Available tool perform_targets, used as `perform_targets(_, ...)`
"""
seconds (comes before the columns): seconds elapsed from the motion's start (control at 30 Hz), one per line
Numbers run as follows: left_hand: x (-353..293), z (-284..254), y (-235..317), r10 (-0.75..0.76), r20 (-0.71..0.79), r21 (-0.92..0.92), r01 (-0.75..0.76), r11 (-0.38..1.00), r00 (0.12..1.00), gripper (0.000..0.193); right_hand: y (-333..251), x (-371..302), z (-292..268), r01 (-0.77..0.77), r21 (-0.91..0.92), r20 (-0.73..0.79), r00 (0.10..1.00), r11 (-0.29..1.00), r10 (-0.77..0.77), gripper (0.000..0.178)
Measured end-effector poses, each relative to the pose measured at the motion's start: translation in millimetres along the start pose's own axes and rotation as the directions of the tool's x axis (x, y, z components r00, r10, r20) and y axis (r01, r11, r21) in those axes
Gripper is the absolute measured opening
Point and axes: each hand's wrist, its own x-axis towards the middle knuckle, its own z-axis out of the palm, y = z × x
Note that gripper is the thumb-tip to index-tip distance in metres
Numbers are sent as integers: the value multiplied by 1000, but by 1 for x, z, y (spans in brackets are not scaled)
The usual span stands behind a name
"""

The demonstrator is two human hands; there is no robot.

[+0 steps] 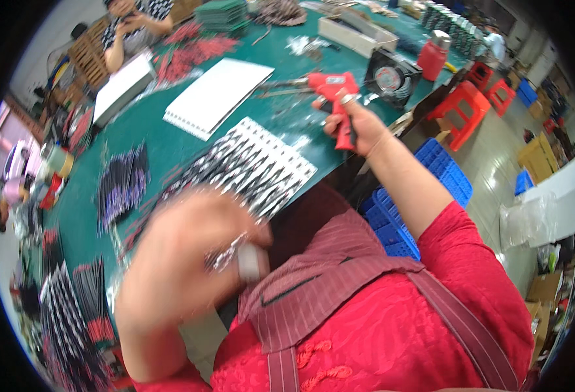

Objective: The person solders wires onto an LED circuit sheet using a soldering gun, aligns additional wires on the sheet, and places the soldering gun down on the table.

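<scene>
My right hand (pixel 360 125) is wrapped round the grip of a red soldering gun (pixel 332 86), held over the table's near edge. Its thin metal tip extends left. Blurred by motion, my left hand (pixel 192 242) is curled in front of my apron. A silvery strand and a small white piece (pixel 253 262) show at its fingers; I cannot make out what they are. Between the hands, a white perforated board (pixel 292 161) lies on the table, carrying rows of dark wires (pixel 225 160) with pale parts. My left hand hides some of the wires.
On the green table (pixel 189 121) are a blank white board (pixel 219 98), bundled wires (pixel 124 179), a white box (pixel 123 89), a small fan (pixel 392 78) and a red bottle (pixel 434 55). Blue crates (pixel 444 173) and red stools (pixel 460 111) stand at right. Another person (pixel 134 29) sits across.
</scene>
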Motion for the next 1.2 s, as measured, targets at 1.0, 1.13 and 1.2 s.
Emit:
perform_targets(1.0, 20, -10, -164, -715, 42, 250, 685, 684, 698, 62, 5, 11, 4, 40, 14, 86, 995, 999, -41, 56)
perform_targets(1.13, 25, -24, -137, -685, 35, 132, 676, 725, 728, 54, 5, 14, -4, 101, 97, 64, 992, 990, -107, 54)
perform_targets(1.2, 25, -33, -127, -717, 78, 119, 708, 696, 692, 50, 3, 17, -9, 83, 143, 48, 995, 986, -91, 53)
